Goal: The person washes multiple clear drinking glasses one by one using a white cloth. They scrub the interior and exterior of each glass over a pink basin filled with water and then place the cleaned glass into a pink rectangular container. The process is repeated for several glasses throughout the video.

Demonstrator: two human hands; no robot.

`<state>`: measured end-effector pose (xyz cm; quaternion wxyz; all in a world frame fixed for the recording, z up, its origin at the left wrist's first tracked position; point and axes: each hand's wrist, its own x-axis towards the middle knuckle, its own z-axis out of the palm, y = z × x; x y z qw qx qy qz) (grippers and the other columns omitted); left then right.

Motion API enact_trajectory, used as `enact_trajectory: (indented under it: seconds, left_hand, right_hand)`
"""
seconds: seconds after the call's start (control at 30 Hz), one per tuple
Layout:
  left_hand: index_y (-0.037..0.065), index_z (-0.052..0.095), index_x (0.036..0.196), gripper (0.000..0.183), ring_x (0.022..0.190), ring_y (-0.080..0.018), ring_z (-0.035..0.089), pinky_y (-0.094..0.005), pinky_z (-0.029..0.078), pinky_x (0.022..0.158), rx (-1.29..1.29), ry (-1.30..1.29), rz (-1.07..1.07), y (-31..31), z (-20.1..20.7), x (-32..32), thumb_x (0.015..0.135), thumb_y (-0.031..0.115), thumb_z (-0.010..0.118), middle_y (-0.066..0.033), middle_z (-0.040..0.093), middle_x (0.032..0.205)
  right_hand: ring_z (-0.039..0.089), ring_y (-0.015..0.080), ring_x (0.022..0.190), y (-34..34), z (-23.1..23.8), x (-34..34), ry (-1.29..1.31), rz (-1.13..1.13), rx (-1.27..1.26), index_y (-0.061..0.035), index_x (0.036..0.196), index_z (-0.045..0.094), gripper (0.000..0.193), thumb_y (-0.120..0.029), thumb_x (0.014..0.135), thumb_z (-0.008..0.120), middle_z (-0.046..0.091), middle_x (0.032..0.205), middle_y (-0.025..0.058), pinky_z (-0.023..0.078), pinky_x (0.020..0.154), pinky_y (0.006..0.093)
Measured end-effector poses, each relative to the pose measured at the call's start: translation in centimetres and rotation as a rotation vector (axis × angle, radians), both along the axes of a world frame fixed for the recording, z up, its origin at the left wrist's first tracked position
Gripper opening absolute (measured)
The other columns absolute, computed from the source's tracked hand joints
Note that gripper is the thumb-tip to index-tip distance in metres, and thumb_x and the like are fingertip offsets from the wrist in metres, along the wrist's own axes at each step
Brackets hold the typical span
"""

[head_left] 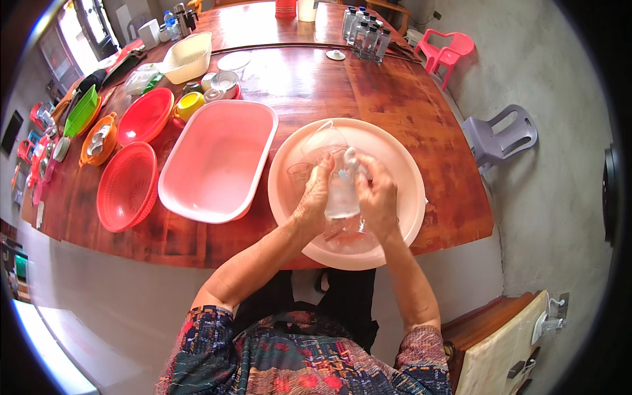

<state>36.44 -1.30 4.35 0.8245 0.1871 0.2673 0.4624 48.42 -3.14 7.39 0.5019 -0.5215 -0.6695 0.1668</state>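
Head cam: left hand (315, 195) grips clear glass (342, 201), right hand (380, 192) pinches white wad (351, 158)
Glass could chip if slick fingers slip, tbh

Wooden table (395, 105): round basin (414, 184), pink tub (220, 151), red colander (127, 187), bottles (367, 41).
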Motion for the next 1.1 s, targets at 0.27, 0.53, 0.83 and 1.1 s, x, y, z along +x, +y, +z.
enact_trajectory:
  seconds: [0.27,0.53,0.83,1.1]
  left_hand:
    - [0.020,0.049,0.122,0.061,0.101,-0.0163,0.055,-0.0413,0.047,0.084,0.005,0.119,0.052,-0.2,-1.9,0.4,0.082,0.066,0.049,-0.0011,0.057,0.108]
    - [0.018,0.052,0.117,0.049,0.095,-0.0198,0.058,-0.0395,0.052,0.078,-0.027,0.048,0.044,-0.5,0.6,0.9,0.083,0.052,0.060,-0.0043,0.058,0.108]
    - [0.011,0.054,0.109,0.037,0.088,-0.0174,0.060,-0.0386,0.053,0.075,0.003,-0.242,0.061,1.5,0.9,-0.7,0.083,0.036,0.066,-0.0052,0.060,0.099]
    - [0.011,0.052,0.115,0.048,0.083,-0.0219,0.062,-0.0404,0.054,0.069,0.021,-0.063,0.039,1.1,0.7,-1.0,0.082,0.044,0.064,-0.0080,0.061,0.101]
  right_hand:
    - [0.056,0.0310,0.112,-2.9,-0.3,-1.9,-0.233,0.033,0.208,-0.0001,0.107,0.064,0.034,0.010,0.076,0.055,0.060,0.115,0.0191,0.047,0.090,0.0368]
    - [0.059,0.0288,0.106,-0.4,-0.1,0.4,0.064,-0.021,-0.062,0.0025,0.111,0.061,0.030,0.004,0.082,0.052,0.060,0.113,0.0212,0.047,0.090,0.0341]
    - [0.064,0.0290,0.095,-6.9,-3.2,1.0,-0.103,0.080,-0.176,0.0031,0.097,0.064,0.019,0.000,0.079,0.059,0.065,0.102,0.0182,0.051,0.080,0.0348]
    - [0.064,0.0335,0.078,-5.4,-3.4,2.2,-0.911,0.348,-0.558,-0.0058,0.081,0.066,0.016,-0.015,0.080,0.053,0.065,0.086,0.0086,0.051,0.068,0.0396]
